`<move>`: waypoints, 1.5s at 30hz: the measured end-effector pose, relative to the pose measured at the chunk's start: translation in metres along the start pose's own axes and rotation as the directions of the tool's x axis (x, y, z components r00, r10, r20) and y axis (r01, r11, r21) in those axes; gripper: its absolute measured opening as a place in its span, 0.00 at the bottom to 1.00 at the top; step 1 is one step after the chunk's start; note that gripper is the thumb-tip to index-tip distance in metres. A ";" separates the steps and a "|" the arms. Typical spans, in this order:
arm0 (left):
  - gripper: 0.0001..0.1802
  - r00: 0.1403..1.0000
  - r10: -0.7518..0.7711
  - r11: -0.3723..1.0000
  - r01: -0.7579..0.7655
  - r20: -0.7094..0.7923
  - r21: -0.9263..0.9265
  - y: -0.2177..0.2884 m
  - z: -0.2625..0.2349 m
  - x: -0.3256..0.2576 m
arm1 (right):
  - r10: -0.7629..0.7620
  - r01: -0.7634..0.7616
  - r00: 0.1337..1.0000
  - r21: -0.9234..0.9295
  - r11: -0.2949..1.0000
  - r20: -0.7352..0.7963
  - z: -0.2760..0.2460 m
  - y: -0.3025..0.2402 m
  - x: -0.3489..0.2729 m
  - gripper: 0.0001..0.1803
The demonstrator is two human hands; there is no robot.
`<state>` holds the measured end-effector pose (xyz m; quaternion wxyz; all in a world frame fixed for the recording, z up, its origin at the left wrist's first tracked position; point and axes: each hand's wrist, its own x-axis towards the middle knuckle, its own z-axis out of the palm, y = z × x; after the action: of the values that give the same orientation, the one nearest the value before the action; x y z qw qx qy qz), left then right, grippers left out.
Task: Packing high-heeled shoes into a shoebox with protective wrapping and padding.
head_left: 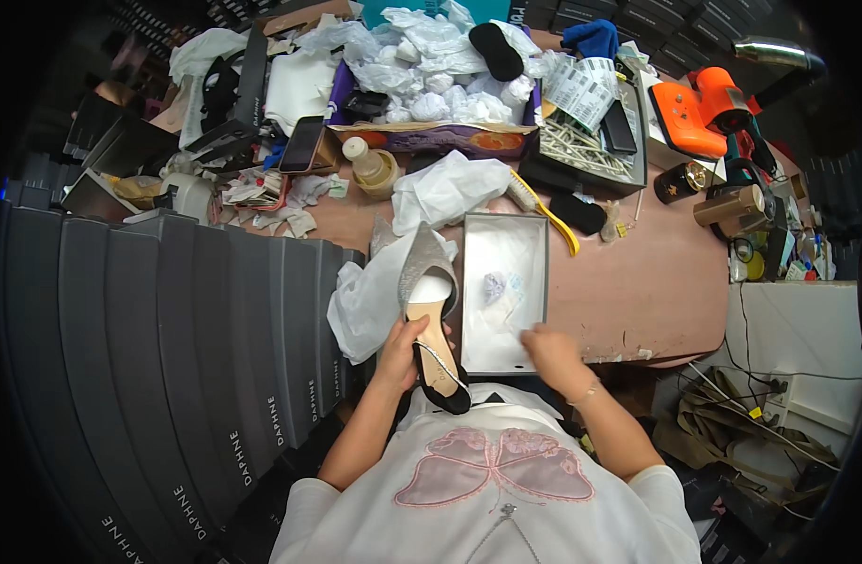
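My left hand (399,353) grips a pointed silver slingback shoe (428,301) with a tan insole and black heel, holding it over white tissue paper (365,301). A wad of white paper fills the shoe's toe. My right hand (550,354) reaches into the near corner of an open grey shoe box (538,246) lined with white paper, fingers down on the lining. A small crumpled bluish packet (494,285) lies inside the box.
A stack of dark shoe boxes (168,357) stands at my left. On the brown table (638,282) lie crumpled tissue (447,188), a yellow brush (547,211), a bottle (367,164), a phone (302,143), an orange tool (694,113) and a purple box of paper wads (431,139).
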<state>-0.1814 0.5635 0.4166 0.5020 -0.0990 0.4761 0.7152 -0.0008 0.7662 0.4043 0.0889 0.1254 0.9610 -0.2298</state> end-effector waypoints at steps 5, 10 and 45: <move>0.19 0.988 -0.035 0.999 0.034 0.150 0.006 0.000 0.010 0.011 | 0.364 -0.355 0.931 -0.140 0.924 0.041 -0.070 0.056 -0.051 0.17; 0.21 0.973 -0.110 0.993 0.102 0.203 0.051 -0.026 0.045 0.019 | 0.109 0.071 0.940 0.498 0.864 -0.324 -0.078 -0.036 0.046 0.45; 0.25 0.535 0.840 0.041 -0.225 0.089 0.973 -0.015 -0.043 -0.011 | 0.145 -0.057 0.981 0.523 0.851 -0.128 -0.041 0.038 0.131 0.47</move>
<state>-0.1785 0.5236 0.3923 -0.0228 0.2137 0.8990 0.3815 -0.1194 0.8447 0.3947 -0.0147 0.2135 0.8601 -0.4631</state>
